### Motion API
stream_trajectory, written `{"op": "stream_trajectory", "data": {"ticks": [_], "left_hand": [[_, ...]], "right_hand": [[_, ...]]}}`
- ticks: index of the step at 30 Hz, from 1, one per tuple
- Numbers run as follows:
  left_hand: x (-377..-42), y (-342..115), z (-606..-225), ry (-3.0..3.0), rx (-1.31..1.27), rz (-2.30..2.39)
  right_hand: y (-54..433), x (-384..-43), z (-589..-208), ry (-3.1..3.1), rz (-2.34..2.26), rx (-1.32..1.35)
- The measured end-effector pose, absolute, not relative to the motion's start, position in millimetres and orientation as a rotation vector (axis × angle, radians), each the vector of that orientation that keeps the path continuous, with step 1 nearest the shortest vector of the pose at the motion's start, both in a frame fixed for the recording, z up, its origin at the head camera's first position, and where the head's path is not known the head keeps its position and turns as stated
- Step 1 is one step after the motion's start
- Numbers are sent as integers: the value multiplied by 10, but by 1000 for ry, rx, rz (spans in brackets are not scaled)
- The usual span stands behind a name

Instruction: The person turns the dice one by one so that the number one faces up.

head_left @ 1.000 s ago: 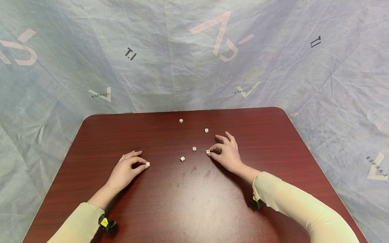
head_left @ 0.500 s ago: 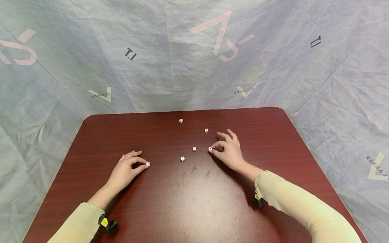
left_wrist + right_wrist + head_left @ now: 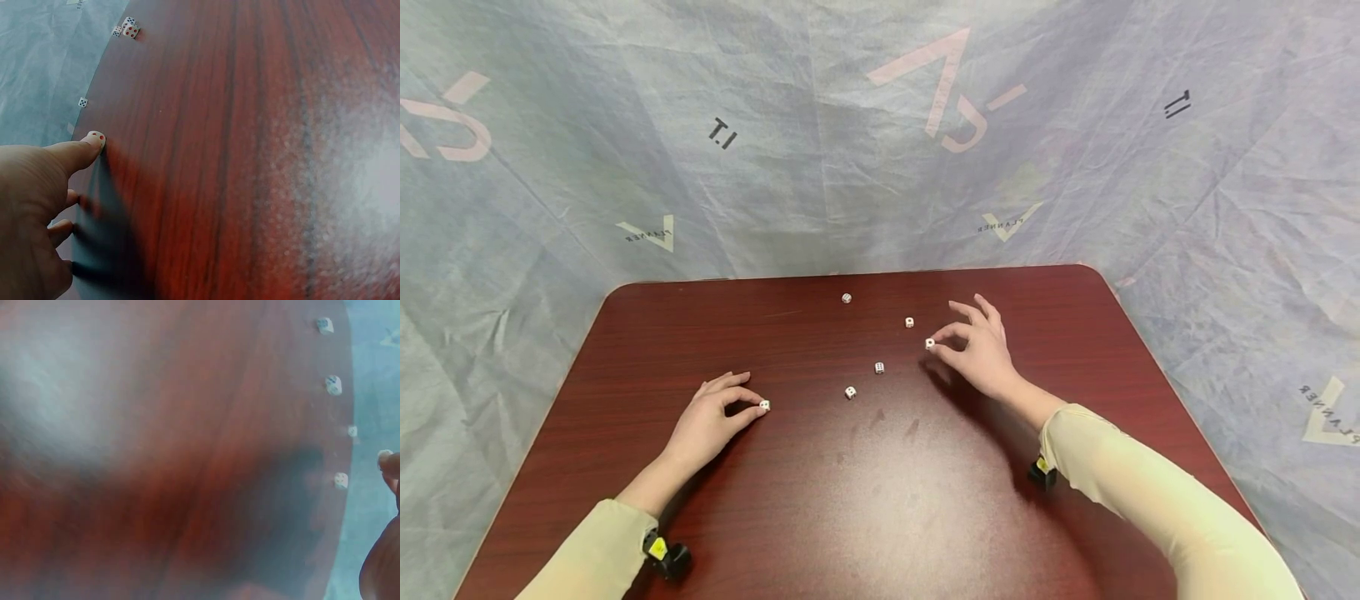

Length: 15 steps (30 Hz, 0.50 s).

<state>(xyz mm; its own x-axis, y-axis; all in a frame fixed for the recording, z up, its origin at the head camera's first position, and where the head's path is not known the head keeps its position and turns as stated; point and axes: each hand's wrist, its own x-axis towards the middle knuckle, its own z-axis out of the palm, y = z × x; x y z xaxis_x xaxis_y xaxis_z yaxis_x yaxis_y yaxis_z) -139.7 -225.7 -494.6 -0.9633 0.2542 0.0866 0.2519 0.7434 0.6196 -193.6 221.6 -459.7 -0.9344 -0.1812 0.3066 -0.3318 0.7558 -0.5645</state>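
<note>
My left hand (image 3: 706,423) pinches a small white die (image 3: 765,406) between thumb and index finger, low at the table's left-middle. In the left wrist view that die (image 3: 98,138) shows red pips past the thumb tip. On the other side, my right hand (image 3: 982,353) holds another die (image 3: 929,343) by its fingertips, raised off the table with its shadow below. The right wrist view catches only part of this hand, with the die (image 3: 383,457) partly covered by a fingertip. Nearest to the right hand's die on the table lies a die (image 3: 909,322).
More dice lie on the dark red wooden table (image 3: 820,492): one near the back edge (image 3: 847,298), one mid-table (image 3: 879,367) and one slightly closer (image 3: 851,392). A grey printed cloth (image 3: 820,167) surrounds the table's back and sides.
My right hand has moved away from me and slightly right, lifting its die off the table. The left hand and the loose dice have stayed in place.
</note>
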Motion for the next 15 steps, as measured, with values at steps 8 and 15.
{"op": "stream_trajectory", "data": {"ticks": [8,15], "left_hand": [[-1400,-2262,-4952,2927,420,1040],[-1400,-2258,-4957,2934,427,1036]], "right_hand": [[2286,-2150,-4510,-2693,939,392],[2310,-2340,-4480,-2702,960,379]]}}
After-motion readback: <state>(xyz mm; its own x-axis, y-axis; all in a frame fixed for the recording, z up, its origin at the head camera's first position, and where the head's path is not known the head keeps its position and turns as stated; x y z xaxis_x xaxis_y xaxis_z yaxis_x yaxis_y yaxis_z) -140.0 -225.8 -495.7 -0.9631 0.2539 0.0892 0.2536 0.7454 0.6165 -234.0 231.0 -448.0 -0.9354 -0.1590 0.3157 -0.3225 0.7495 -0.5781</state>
